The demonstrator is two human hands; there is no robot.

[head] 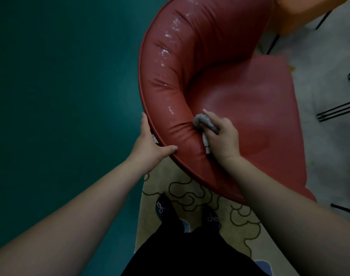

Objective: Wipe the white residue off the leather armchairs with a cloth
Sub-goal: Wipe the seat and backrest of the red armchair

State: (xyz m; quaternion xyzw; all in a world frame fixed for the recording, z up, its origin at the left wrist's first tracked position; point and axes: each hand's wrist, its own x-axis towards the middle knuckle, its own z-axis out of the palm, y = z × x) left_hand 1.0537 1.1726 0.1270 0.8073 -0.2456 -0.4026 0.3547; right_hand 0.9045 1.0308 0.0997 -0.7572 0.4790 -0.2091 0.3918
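A red leather armchair (240, 92) fills the upper middle of the head view, seen from above. White residue (171, 34) streaks the curved top of its backrest, with a smaller patch (171, 111) lower down. My right hand (222, 136) grips a bunched grey cloth (203, 121) and presses it against the inner backrest near the seat crease. My left hand (150, 140) holds the outer rim of the backrest, thumb lying over the top edge and fingers behind it.
A dark teal wall (60, 86) stands close on the left. An orange chair (313, 12) with black legs is at the top right. Thin black metal legs (337, 111) cross the pale floor on the right. My feet stand on a patterned rug (190, 192).
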